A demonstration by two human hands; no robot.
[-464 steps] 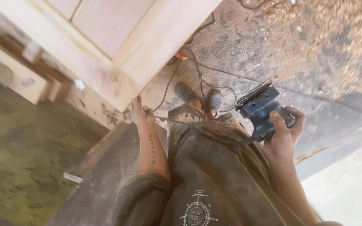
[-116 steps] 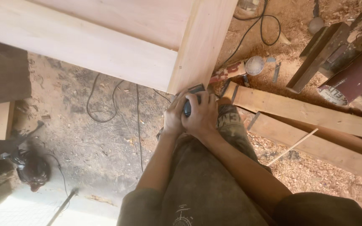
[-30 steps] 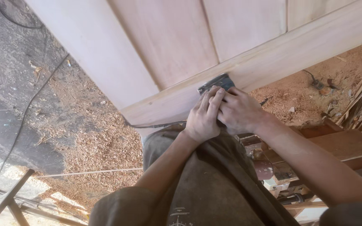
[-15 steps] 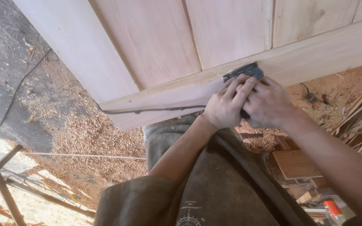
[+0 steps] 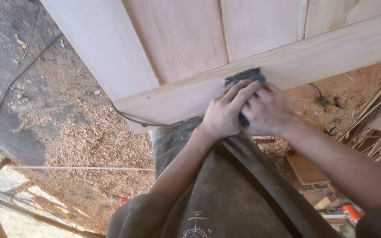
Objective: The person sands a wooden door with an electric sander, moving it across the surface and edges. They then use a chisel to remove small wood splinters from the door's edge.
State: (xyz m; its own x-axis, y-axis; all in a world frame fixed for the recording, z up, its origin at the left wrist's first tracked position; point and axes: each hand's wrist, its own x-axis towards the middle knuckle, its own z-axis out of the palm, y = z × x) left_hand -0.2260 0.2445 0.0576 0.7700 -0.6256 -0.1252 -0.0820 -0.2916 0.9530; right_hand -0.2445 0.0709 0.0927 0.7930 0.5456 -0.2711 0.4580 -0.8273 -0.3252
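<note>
Left hand (image 5: 224, 115): fingers closed over the top of a dark electric sander (image 5: 245, 77). Right hand (image 5: 267, 110): just beside it, wrapped around the sander's near side. Sander: pressed on the near rail of a pale wooden panel door (image 5: 190, 48), right of centre. Black cable (image 5: 131, 118): hangs under the rail. Sawdust floor (image 5: 71, 132): left. Wood offcuts (image 5: 378, 128): far right.

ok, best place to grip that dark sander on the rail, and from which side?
Probably from above, over the sander's back end. It lies flat on the rail, so only its top is free. Both the left hand and right hand already cup it that way, from the near side.
</note>
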